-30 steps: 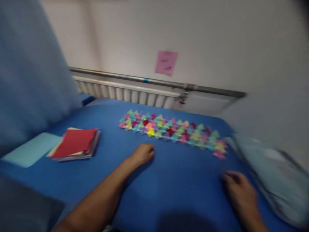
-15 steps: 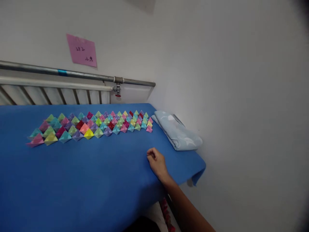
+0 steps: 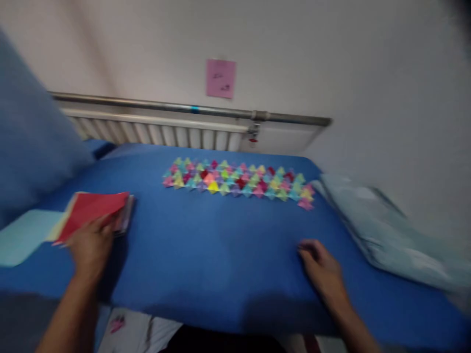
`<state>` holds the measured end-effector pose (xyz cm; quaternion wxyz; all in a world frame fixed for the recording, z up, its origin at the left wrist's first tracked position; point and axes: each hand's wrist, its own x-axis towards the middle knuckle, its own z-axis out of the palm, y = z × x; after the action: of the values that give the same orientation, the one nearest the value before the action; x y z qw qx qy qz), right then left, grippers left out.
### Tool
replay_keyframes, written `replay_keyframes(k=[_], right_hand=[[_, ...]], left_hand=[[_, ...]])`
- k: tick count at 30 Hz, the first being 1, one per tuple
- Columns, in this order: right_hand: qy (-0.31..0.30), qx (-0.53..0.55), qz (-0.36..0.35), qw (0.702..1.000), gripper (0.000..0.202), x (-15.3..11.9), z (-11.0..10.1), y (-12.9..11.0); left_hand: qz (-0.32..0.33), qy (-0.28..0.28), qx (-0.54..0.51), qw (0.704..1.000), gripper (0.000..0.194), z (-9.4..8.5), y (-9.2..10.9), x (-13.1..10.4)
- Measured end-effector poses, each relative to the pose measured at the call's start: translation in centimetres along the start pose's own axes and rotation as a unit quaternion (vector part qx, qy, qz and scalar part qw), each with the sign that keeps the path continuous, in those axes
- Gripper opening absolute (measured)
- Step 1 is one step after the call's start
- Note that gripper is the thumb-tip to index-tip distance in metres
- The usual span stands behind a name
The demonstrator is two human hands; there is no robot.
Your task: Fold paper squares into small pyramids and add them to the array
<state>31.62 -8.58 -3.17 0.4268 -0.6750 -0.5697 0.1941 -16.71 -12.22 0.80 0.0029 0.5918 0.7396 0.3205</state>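
Dim and blurred, seemingly throughout.

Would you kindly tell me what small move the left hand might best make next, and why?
Perhaps pinch and lift the red sheet: it lies on top of the paper stack, the left hand is at its near edge, and the right hand shows nothing held.

You are wearing the only camera on your head, and it is looking forward and down across the blue tabletop [image 3: 213, 255] from above its near edge. The wall [image 3: 279, 59] is filling the top of the frame. Your left hand [image 3: 91, 242] is showing at lower left and your right hand [image 3: 326, 272] at lower right, both sitting nearer the lens than the radiator [image 3: 180, 136] at upper left.
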Motion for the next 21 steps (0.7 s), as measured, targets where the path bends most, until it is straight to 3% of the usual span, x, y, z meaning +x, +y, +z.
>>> replay_keyframes(k=[1,2,5,6,8,11,13,15,18,21], right_hand=[[-0.001,-0.009,0.008,1.0,0.021,0.4,0.1,0.5],[-0.004,-0.02,0.016,1.0,0.022,0.8,0.3,0.9],[-0.004,-0.039,0.032,0.999,0.027,1.2,0.7,1.1],[-0.004,-0.044,0.033,0.999,0.027,1.0,0.7,0.7],[-0.011,-0.052,0.027,0.998,0.028,0.3,0.5,-0.3],[-0.034,-0.041,-0.012,0.998,0.025,-1.4,0.6,-1.9],[-0.069,-0.036,-0.054,0.996,0.024,-2.6,0.9,-2.6],[-0.115,-0.039,-0.117,0.986,0.031,-4.0,1.4,-3.1],[-0.211,-0.052,-0.232,0.948,0.043,-5.9,1.8,-3.9],[-0.265,-0.044,-0.284,0.92,0.048,-7.1,2.2,-4.9]], left_hand=[[-0.093,0.092,0.065,0.989,0.035,-0.9,-1.4,-0.2],[-0.114,0.127,0.091,0.981,0.034,-1.4,-2.1,-0.5],[-0.007,0.202,0.06,0.978,0.032,-0.1,-1.0,-1.2],[0.046,0.181,0.024,0.982,0.029,1.0,0.3,-1.6],[0.162,0.085,-0.041,0.982,0.026,3.3,3.6,-3.3],[0.328,-0.058,-0.125,0.935,0.03,5.7,7.8,-6.6],[0.396,-0.122,-0.162,0.896,0.031,6.5,9.1,-8.4],[0.412,-0.151,-0.181,0.88,0.03,6.8,9.4,-9.5],[0.403,-0.181,-0.198,0.875,0.031,6.7,8.9,-10.2],[0.392,-0.211,-0.226,0.866,0.034,5.9,8.4,-10.4]])
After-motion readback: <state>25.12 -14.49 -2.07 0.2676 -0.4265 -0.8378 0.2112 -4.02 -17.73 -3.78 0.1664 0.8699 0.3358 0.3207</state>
